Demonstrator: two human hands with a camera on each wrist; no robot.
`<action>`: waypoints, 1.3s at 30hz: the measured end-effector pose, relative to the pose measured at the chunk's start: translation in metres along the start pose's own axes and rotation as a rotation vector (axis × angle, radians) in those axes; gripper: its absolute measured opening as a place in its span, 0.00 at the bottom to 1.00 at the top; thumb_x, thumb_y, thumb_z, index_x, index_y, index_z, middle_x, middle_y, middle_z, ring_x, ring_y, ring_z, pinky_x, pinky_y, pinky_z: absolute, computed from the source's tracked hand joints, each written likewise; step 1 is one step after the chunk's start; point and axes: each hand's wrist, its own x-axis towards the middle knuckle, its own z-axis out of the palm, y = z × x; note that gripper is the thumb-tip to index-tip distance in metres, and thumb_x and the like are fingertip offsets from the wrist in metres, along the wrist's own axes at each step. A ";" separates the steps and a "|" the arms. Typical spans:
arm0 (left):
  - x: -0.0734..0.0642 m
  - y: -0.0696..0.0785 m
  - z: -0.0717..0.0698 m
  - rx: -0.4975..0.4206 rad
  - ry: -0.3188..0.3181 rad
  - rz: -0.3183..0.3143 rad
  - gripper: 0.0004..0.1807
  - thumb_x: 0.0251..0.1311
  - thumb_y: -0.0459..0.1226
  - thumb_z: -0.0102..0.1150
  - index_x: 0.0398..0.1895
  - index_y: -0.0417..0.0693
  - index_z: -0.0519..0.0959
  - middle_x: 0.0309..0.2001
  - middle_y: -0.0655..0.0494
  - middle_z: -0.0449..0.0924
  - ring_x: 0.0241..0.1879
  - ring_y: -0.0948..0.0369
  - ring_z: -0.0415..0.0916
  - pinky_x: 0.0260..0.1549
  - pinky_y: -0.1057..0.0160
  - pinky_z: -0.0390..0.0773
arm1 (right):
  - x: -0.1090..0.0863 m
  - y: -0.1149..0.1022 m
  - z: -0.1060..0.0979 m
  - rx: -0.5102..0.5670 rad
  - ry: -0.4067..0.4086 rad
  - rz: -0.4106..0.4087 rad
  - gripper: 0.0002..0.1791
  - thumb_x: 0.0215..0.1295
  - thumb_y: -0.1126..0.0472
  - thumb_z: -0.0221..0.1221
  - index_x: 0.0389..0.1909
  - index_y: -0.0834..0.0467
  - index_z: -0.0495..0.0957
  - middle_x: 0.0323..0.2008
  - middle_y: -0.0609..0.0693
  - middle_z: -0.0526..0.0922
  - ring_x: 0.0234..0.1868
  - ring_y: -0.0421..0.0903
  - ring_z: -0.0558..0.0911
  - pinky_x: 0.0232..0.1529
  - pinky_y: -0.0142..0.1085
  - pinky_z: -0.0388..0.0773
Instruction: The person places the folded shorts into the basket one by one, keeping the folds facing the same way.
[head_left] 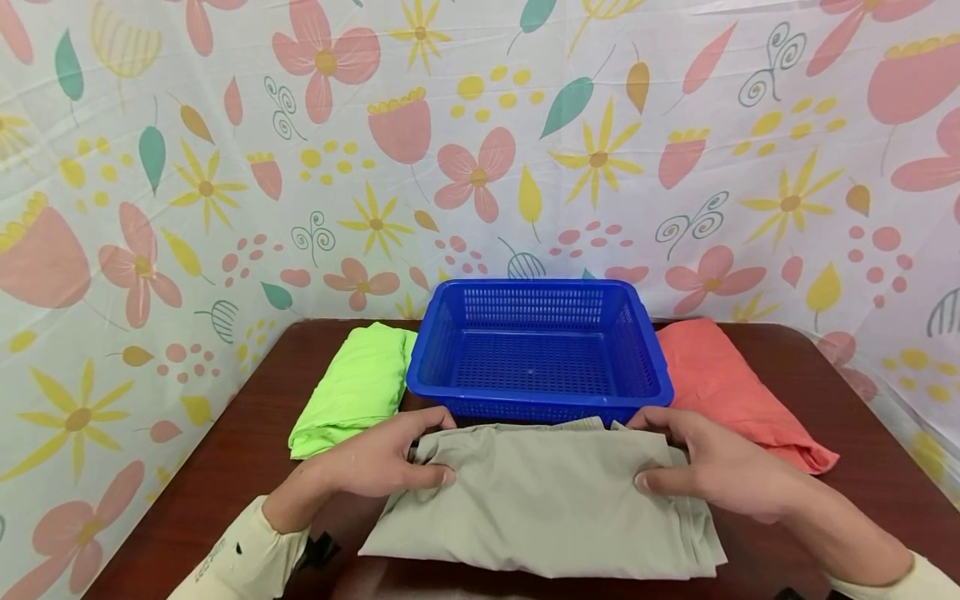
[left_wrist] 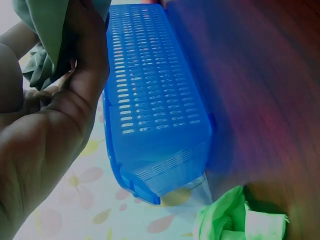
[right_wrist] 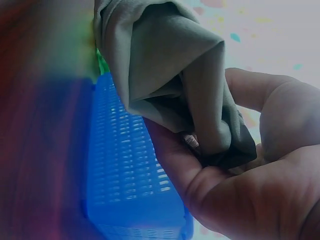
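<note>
A folded khaki-grey garment (head_left: 547, 500) hangs between both hands in front of the blue basket (head_left: 540, 408), raised off the table. My left hand (head_left: 390, 454) pinches its upper left corner, thumb on the near face and fingers behind. On the opposite corner my right hand (head_left: 712, 467) grips in the same way. The right wrist view shows several layers of the cloth (right_wrist: 170, 60) between thumb and fingers. In the left wrist view, the left hand (left_wrist: 55, 120) holds a bunched edge of the cloth (left_wrist: 45, 30). What kind of garment it is I cannot tell.
Left of the basket lies a folded bright green cloth (head_left: 348, 387); to its right, a folded coral-red cloth (head_left: 738, 396). All rest on a dark brown wooden table (head_left: 232, 492). A flower-printed curtain (head_left: 480, 108) hangs behind and at both sides.
</note>
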 end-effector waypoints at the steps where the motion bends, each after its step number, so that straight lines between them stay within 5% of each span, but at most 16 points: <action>1: 0.000 0.001 0.000 -0.006 0.008 0.001 0.13 0.71 0.45 0.69 0.50 0.57 0.75 0.35 0.61 0.82 0.33 0.65 0.79 0.34 0.67 0.78 | 0.000 -0.001 -0.001 -0.005 0.003 0.001 0.20 0.69 0.59 0.70 0.59 0.57 0.78 0.50 0.56 0.85 0.46 0.49 0.84 0.44 0.36 0.82; 14: 0.003 0.009 -0.008 0.037 0.145 -0.025 0.14 0.70 0.45 0.70 0.51 0.55 0.77 0.41 0.59 0.81 0.42 0.60 0.79 0.42 0.63 0.78 | 0.004 -0.007 -0.010 -0.058 0.067 -0.025 0.20 0.71 0.58 0.69 0.61 0.55 0.80 0.54 0.51 0.84 0.54 0.47 0.79 0.48 0.34 0.79; 21: 0.006 0.014 -0.013 -0.064 0.169 -0.062 0.15 0.71 0.43 0.69 0.53 0.51 0.77 0.44 0.55 0.84 0.42 0.57 0.84 0.44 0.61 0.82 | 0.008 -0.013 -0.016 0.159 0.008 0.010 0.23 0.72 0.64 0.66 0.63 0.67 0.73 0.50 0.66 0.83 0.40 0.60 0.90 0.36 0.52 0.88; 39: 0.018 0.022 -0.027 -0.110 0.225 -0.084 0.16 0.72 0.44 0.68 0.55 0.49 0.77 0.44 0.50 0.85 0.39 0.52 0.86 0.38 0.56 0.85 | 0.015 -0.023 -0.030 0.114 0.105 -0.005 0.21 0.72 0.62 0.68 0.62 0.63 0.76 0.50 0.64 0.86 0.39 0.61 0.90 0.36 0.53 0.88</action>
